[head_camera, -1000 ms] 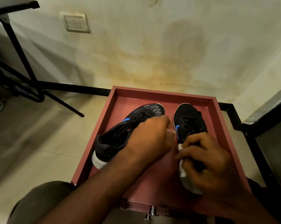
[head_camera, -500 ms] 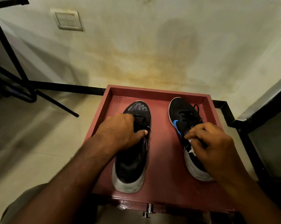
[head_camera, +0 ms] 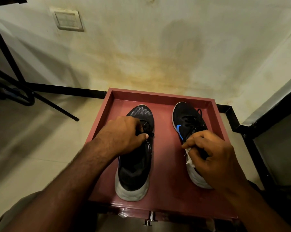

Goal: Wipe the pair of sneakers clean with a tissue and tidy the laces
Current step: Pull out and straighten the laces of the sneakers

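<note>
We are seeing both black sneakers standing upright in the red tray point(head_camera: 213, 114), toes toward its far edge. The left hand point(head_camera: 124, 136) is curling over the laces of the left sneaker point(head_camera: 134, 168), pinching them. The right hand point(head_camera: 211, 154) is gripping a white tissue point(head_camera: 189, 158) against the right sneaker point(head_camera: 185, 121), near the tray's right edge.
</note>
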